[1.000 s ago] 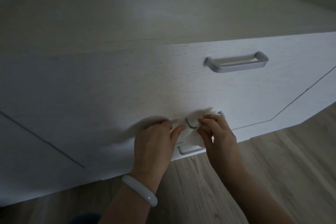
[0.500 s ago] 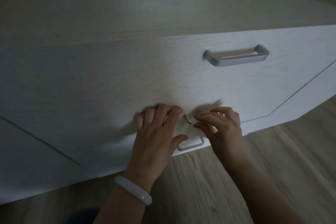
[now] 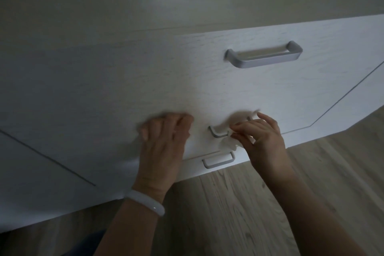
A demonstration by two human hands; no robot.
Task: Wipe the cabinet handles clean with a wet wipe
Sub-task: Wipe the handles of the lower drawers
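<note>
Left hand [image 3: 164, 143]: nearest the camera on its side, pressed flat on the white drawer front [image 3: 124, 93], fingers loosely spread and holding nothing; it looks to be steadying the cabinet.
Right hand [image 3: 264, 137]: fingers pinched together on the wet wipe [image 3: 229, 143].
Wet wipe: bunched white, at the right fingertips and touching the bar of the middle handle [image 3: 218, 133].
Middle handle: runs left to right, and its free length lies leftward from the right fingers, between the two hands; the right hand is the nearer.
Bottom handle [image 3: 218, 159]: just below the right fingers, same left-right axis, untouched.
Top handle [image 3: 264, 56]: well beyond the fingers, up and slightly right, long axis also left to right.
Judgement: the next stroke likely slides leftward along the middle bar.
</note>
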